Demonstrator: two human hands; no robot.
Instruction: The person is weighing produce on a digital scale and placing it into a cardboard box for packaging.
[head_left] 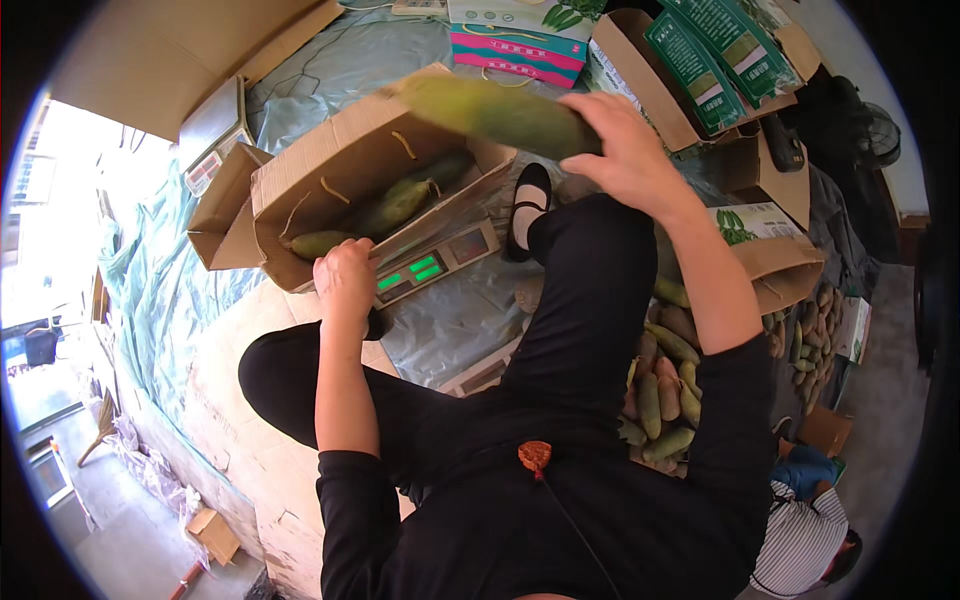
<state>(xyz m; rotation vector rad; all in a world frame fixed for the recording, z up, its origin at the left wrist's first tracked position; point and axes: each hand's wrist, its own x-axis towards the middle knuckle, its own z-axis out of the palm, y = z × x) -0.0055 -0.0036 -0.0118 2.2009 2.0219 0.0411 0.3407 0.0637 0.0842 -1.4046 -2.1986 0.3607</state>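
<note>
My right hand is raised past my knee, fingers closed round the thick end of a long green radish. The radish's yellowish tip is blurred and reaches over the far side of an open cardboard box. Inside that box lie several green radishes, and thin cord loops come through its walls. My left hand is closed on the near edge of the box, with its fingertips partly hidden. Against the near side of the box is a scale with a lit green display.
More radishes are heaped to my right, beside a part-open carton. Green printed boxes and pink and teal cartons stand at the back. Another scale sits far left. A person in a striped top is low at right.
</note>
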